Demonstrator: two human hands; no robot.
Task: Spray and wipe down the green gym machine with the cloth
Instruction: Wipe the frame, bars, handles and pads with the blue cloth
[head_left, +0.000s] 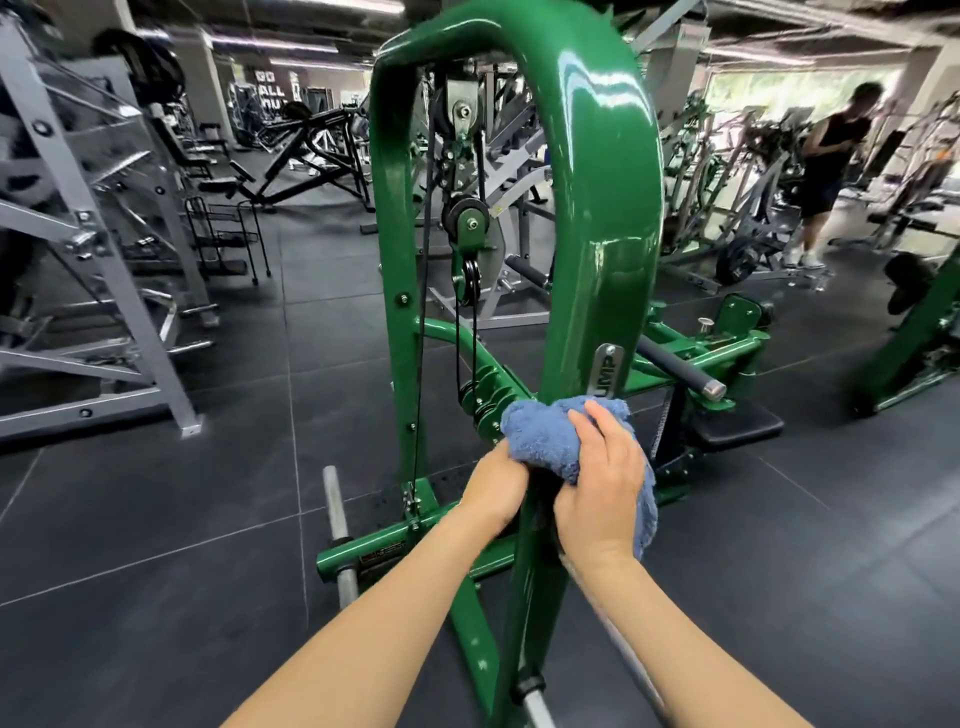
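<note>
Two hands (498, 486) (602, 493), one blue cloth (545, 431), green machine (602, 156)

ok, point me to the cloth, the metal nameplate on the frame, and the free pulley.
blue cloth (545, 434), head view, bunched top fold.
metal nameplate (607, 370), head view, middle of plate.
pulley (469, 222), head view, near hub.

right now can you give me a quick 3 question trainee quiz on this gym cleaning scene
1. True or false: the blue cloth is pressed against the green machine's arched frame.
2. Which hand lies on top of the cloth? A) left hand B) right hand C) neither
3. Fill in: the metal nameplate sits just ____ the cloth.

Key: 1 true; 2 B; 3 above
</note>
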